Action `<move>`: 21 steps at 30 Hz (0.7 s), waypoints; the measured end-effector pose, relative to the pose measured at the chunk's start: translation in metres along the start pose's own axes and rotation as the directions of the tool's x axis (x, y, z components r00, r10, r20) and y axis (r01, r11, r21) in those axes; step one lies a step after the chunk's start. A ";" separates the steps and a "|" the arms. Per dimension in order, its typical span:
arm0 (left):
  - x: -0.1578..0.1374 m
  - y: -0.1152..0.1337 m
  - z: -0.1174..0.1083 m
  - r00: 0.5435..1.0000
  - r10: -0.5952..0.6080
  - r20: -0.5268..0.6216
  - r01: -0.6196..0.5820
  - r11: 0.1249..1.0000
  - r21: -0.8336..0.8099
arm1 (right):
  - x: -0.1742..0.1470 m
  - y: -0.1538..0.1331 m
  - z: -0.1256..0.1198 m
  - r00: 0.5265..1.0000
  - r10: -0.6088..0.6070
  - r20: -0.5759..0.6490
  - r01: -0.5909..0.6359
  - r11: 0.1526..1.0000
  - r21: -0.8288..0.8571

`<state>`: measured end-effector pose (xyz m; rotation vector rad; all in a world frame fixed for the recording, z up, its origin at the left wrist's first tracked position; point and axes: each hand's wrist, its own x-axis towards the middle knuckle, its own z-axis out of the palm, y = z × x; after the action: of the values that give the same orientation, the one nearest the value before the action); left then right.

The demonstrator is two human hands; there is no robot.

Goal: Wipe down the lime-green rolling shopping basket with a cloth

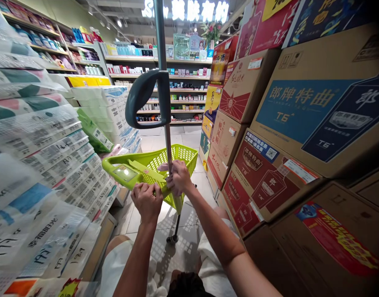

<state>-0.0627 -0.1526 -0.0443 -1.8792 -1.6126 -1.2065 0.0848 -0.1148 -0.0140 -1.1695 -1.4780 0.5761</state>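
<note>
My left hand (147,201) is closed around the lime-green push handle of a shopping cart (115,163). The cart's perforated plastic basket (184,154) lies just ahead, mostly hidden behind the handle and my hands. A metal pole with a dark grey loop-shaped grip (132,99) rises upright in front of me and runs out of the top of the view. My right hand (180,175) is wrapped around the pole's lower part, beside the cart handle. Some pinkish-grey, cloth-like material (174,185) shows under its fingers; its kind is unclear.
Stacked liquor cartons (300,99) line the right side closely. Wrapped paper packs (53,132) are piled along the left. Tiled floor (177,138) leads to shelves of small goods (183,88) at the back. Dark hair (187,284) shows at the bottom edge.
</note>
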 end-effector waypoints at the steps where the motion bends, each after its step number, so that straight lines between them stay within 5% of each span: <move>1: 0.000 0.002 -0.001 1.000 -0.005 0.009 0.005 1.000 0.005 | -0.015 0.011 0.007 0.998 -0.027 -0.059 0.021 0.993 -0.112; 6: -0.001 0.020 -0.008 0.995 0.012 0.097 -0.011 1.000 -0.018 | -0.055 0.047 0.024 0.961 -0.149 -0.232 0.079 0.955 -0.285; 13: -0.009 0.042 -0.011 0.983 0.039 0.177 -0.028 0.998 -0.063 | -0.075 0.066 0.040 0.911 -0.052 -0.408 -0.058 0.966 -0.253; 15: -0.001 0.032 -0.013 0.971 0.095 0.221 -0.063 0.987 -0.148 | -0.089 0.086 0.052 0.882 0.041 -0.470 -0.154 0.966 -0.205; 18: 0.019 0.001 -0.016 0.977 0.113 0.180 -0.071 0.971 -0.228 | -0.102 0.116 0.064 0.795 0.346 -0.498 -0.400 0.917 -0.001; 21: 0.036 -0.031 -0.011 0.990 0.068 0.124 -0.050 0.989 -0.141 | -0.096 0.118 0.062 0.769 0.474 -0.429 -0.441 0.879 0.180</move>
<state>-0.0966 -0.1312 -0.0168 -2.1149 -1.5614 -1.2228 0.0587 -0.1391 -0.1745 -1.5052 -0.7519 0.6139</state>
